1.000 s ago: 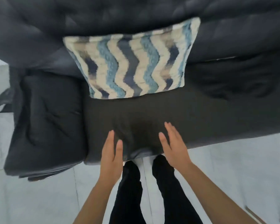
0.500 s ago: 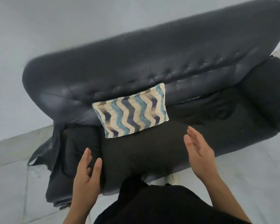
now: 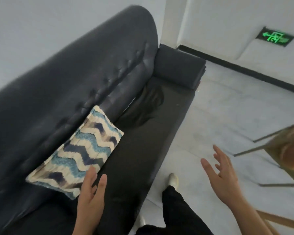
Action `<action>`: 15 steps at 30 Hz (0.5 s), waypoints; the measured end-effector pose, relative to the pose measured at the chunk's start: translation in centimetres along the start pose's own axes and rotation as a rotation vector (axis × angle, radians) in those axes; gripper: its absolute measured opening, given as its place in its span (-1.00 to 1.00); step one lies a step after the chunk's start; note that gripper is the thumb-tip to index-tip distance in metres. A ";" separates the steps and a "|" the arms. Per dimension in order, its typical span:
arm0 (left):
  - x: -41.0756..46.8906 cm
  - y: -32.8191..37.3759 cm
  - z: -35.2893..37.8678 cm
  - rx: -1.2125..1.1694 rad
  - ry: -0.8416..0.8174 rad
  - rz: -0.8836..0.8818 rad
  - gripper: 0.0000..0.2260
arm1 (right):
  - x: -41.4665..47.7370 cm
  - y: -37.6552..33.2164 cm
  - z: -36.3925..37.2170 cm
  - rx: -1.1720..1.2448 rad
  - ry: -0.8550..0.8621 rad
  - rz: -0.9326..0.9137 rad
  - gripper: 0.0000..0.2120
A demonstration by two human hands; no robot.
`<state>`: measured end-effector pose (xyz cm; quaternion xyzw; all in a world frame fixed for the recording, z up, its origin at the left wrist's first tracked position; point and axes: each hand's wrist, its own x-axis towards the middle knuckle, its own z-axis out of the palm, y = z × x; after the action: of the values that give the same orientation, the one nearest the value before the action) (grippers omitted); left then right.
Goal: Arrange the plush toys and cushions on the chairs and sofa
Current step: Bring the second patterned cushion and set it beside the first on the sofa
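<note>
Against the sofa (image 3: 85,73) backrest the zigzag cushion (image 3: 78,153) leans, already placed. Both hands, left (image 3: 90,199) and right (image 3: 222,177), are open and empty; I'd grab the next item before fussing more.

The cushion (image 3: 76,154) lies on the sofa (image 3: 85,77) seat, propped against the backrest, with a crumpled cloth (image 3: 143,107) farther along the seat and the armrest (image 3: 177,70) at the far end. The left hand (image 3: 90,200) hangs over the seat's near part, just beside the cushion's near corner. The right hand (image 3: 222,175) hovers over the floor (image 3: 227,107) right of the sofa, a chair (image 3: 285,150) at the right edge.
</note>
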<state>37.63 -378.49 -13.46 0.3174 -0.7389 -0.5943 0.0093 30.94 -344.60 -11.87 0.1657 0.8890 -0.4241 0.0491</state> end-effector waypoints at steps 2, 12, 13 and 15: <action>1.1 2.4 2.5 0.027 -0.111 0.046 -0.47 | -1.3 1.6 -2.3 0.060 0.103 0.086 -0.37; 5.1 12.1 20.1 0.292 -0.602 0.295 -0.45 | -1.0 9.4 -9.4 0.292 0.478 0.364 -0.46; 5.6 12.6 22.4 0.307 -0.622 0.311 -0.45 | 0.1 10.4 -9.8 0.308 0.481 0.386 -0.47; 6.4 14.1 27.4 0.318 -0.639 0.335 -0.46 | 3.2 12.4 -10.9 0.343 0.482 0.408 -0.47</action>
<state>15.31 -356.34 -11.39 -0.0110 -0.8290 -0.5314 -0.1739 32.67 -328.10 -14.86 0.4411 0.7394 -0.4973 -0.1068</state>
